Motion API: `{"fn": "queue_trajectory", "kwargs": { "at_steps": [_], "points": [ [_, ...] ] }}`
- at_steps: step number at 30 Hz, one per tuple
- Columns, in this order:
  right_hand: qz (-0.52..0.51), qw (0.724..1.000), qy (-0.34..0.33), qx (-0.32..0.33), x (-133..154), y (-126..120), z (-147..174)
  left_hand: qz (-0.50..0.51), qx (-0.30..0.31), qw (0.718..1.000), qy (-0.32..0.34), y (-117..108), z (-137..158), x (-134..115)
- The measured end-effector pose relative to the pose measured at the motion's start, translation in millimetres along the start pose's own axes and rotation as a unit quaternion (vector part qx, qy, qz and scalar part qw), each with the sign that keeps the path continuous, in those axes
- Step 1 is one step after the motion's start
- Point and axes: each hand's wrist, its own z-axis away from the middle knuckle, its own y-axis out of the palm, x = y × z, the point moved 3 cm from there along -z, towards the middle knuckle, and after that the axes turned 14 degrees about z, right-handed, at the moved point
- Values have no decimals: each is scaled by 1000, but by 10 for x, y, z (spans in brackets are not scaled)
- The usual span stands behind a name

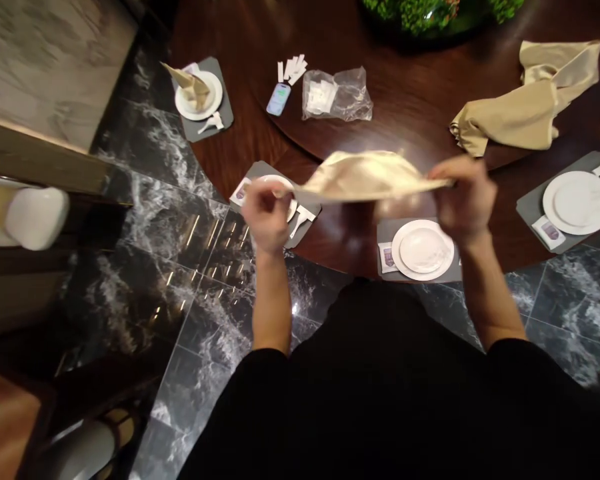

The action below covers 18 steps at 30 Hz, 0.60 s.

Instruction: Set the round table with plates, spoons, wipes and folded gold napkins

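A gold cloth napkin (367, 177) is stretched in the air between my two hands, above the table's near edge. My left hand (269, 217) pinches one corner of it, in front of a plate (275, 183) on a grey placemat. At the opposite corner my right hand (465, 197) grips the cloth, its fingers closed and slightly blurred. Below the napkin and to the left of my right wrist lie stacked white plates (423, 248) on another placemat, with a small white packet (387, 257) beside them.
On the dark wooden table (240, 87) lie more gold napkins (520, 113), a clear plastic bag (350, 97), a phone (279, 99) and white paper strips (295, 68). A folded napkin (193, 90) stands on the left plate. Green foliage (430, 17) is at the back; a white chair (37, 217) is left.
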Motion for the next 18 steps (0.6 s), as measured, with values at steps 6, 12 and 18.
{"fn": "queue_trajectory", "kwargs": {
  "at_steps": [6, 12, 18],
  "points": [
    [-116, 872, 438, 185, -112, 1693, 2231, -148, -60, 929, -333, -227, 1924, 1387],
    [-114, 681, 632, 352, -60, 2515, 3356, -99, -8, 840, -534, -407, 2922, 2282],
    [-92, 667, 655, 343, 143, 2612, 3650, -71, -26, 814, -576, -699, 3318, 2410]
  ]
}}
